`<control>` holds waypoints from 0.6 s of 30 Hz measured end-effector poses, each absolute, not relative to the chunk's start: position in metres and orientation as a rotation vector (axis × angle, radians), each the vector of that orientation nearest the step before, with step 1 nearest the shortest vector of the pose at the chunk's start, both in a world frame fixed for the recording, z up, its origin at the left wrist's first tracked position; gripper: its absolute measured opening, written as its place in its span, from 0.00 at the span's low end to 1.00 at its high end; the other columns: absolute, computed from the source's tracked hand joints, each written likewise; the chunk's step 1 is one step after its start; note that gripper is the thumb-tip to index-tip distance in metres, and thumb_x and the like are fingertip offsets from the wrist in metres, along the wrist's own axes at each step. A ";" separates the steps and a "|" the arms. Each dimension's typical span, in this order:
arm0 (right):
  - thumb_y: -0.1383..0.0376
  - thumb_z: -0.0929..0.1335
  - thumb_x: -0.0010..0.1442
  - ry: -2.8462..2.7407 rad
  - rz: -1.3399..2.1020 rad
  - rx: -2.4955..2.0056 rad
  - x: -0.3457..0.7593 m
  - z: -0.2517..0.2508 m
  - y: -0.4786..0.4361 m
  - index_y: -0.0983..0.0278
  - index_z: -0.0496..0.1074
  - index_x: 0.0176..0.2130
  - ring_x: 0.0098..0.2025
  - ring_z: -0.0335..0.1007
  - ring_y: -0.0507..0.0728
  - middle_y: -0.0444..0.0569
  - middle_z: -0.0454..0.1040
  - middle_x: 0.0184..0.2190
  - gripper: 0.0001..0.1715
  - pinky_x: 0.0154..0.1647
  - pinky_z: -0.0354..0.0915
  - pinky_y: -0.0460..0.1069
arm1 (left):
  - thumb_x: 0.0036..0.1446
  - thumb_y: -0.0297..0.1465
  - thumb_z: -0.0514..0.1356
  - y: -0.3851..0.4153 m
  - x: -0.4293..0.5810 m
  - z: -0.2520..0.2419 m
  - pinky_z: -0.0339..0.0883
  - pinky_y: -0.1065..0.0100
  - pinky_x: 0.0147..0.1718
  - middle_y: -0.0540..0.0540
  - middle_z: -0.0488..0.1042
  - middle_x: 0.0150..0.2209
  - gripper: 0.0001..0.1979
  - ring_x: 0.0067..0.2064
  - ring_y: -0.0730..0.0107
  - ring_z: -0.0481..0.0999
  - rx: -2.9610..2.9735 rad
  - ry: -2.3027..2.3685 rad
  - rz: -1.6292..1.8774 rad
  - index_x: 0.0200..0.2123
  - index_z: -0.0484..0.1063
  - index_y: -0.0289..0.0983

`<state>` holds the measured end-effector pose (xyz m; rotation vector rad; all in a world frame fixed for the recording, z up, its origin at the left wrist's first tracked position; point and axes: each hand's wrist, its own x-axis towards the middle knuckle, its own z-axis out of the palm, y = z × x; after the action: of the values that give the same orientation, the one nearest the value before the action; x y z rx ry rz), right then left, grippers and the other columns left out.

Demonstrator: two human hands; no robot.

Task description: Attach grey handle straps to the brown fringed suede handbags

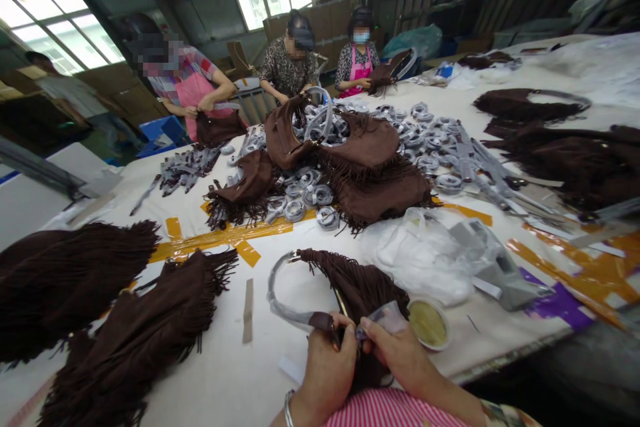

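A brown fringed suede bag [356, 285] lies at the near edge of the white table [235, 373], right in front of me. Its strap [278, 300], wrapped in clear film, loops out to the left. My left hand [327, 365] pinches the strap end where it meets the bag. My right hand [399, 353] is closed on a piece of the clear wrapping [386, 317] beside it. Both hands touch at the bag's top corner.
A small round tub of yellowish paste [427, 323] sits by my right hand, with crumpled plastic bags [425, 253] behind it. Fringed bags pile at left [125, 340], centre [370, 173] and right [575, 153], among wrapped strap coils [425, 140]. Three people [290, 60] work at the far side.
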<state>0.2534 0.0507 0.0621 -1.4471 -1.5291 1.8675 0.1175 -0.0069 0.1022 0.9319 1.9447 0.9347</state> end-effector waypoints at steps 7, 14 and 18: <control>0.41 0.63 0.55 -1.397 1.941 -1.489 0.250 0.065 0.051 0.64 0.70 0.20 0.16 0.52 0.50 0.41 0.59 0.11 0.32 0.19 0.50 0.47 | 0.59 0.34 0.55 -0.012 0.118 0.092 0.68 0.61 0.45 0.44 0.76 0.34 0.07 0.41 0.62 0.76 1.015 1.931 1.013 0.32 0.71 0.39; 0.48 0.62 0.59 -1.584 1.874 -1.480 0.251 0.071 0.058 0.63 0.66 0.15 0.18 0.56 0.50 0.42 0.60 0.13 0.30 0.22 0.52 0.47 | 0.59 0.28 0.55 -0.020 0.115 0.077 0.70 0.59 0.48 0.42 0.75 0.40 0.04 0.46 0.62 0.75 1.467 1.901 1.151 0.34 0.69 0.39; 0.52 0.63 0.57 -1.626 1.803 -1.513 0.247 0.073 0.061 0.63 0.65 0.18 0.20 0.56 0.51 0.42 0.63 0.15 0.23 0.23 0.52 0.47 | 0.58 0.24 0.54 -0.021 0.110 0.078 0.69 0.57 0.50 0.42 0.74 0.40 0.06 0.48 0.62 0.74 1.783 1.862 1.081 0.36 0.69 0.39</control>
<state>0.2470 0.0610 0.0728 -1.5126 -1.6257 1.8029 0.1104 -0.0209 0.0781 1.7826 1.8619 1.0811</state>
